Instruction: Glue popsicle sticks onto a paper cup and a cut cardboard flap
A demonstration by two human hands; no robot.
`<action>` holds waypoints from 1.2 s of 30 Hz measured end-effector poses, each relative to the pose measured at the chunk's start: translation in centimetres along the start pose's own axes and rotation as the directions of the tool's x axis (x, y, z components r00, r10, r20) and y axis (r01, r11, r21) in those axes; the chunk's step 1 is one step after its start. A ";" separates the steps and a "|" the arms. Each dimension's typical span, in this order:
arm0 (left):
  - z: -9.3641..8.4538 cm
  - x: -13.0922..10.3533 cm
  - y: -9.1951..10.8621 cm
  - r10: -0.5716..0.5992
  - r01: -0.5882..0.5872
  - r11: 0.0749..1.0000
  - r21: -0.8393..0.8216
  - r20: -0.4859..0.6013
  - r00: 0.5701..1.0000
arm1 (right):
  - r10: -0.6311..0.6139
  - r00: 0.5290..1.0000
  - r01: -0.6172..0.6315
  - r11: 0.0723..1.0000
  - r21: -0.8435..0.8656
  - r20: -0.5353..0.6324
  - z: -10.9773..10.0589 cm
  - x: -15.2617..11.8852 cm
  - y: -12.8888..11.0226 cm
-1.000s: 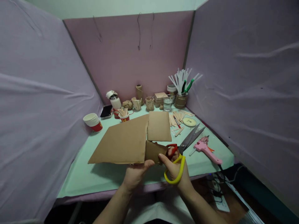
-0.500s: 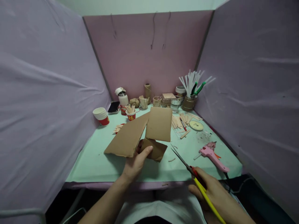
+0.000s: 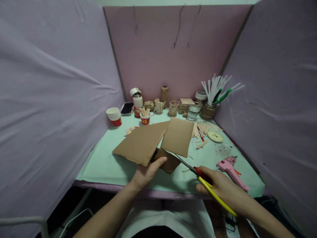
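A partly cut sheet of brown cardboard (image 3: 141, 140) is held up over the table, with my left hand (image 3: 150, 170) closed on its near edge, thumb on top. A squarish flap (image 3: 177, 136) stands out on its right side, and a darker small piece (image 3: 169, 162) hangs below, beside my thumb. My right hand (image 3: 213, 181) is closed round scissors (image 3: 209, 188) with red and yellow on the handles. Their blades point left and reach the gap between the flap and the darker piece; the tips are partly hidden.
A pink glue gun (image 3: 232, 172) lies at the right. Wooden sticks (image 3: 203, 129) and a round yellowish lid (image 3: 215, 136) sit behind it. Stacked paper cups (image 3: 114, 116) stand at the left. Jars, twine and a glass cup (image 3: 193, 111) line the back.
The scissors have moved left, and their blades now meet the cardboard. The flap tilts more to the right. The camera view has shifted slightly.
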State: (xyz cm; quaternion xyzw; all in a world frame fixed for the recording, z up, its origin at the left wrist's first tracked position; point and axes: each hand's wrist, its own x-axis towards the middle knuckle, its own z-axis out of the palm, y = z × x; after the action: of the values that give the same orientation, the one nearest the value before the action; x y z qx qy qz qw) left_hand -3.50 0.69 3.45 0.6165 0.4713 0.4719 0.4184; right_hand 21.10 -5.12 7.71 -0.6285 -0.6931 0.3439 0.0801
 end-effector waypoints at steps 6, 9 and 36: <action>0.3 -0.5 -0.3 0.108 -0.107 0.986 0.130 -0.001 0.994 | -0.012 0.999 0.016 0.996 -0.083 0.049 -1.0 0.0 -0.9; 0.5 -0.8 -0.5 0.143 -0.138 0.974 0.180 -0.014 0.990 | -0.019 0.998 0.027 0.991 -0.129 0.061 -1.3 0.7 -1.6; 0.2 -1.0 0.0 0.040 -0.054 0.992 0.117 0.123 0.992 | -0.126 0.979 0.172 0.930 -0.325 0.160 -1.6 1.8 -1.6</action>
State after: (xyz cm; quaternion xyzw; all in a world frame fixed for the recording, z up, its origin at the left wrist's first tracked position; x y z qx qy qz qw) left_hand -3.41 -0.29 3.18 0.6788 0.4580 0.4145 0.3970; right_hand 20.30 -2.84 9.28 -0.5534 -0.7913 0.2551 -0.0502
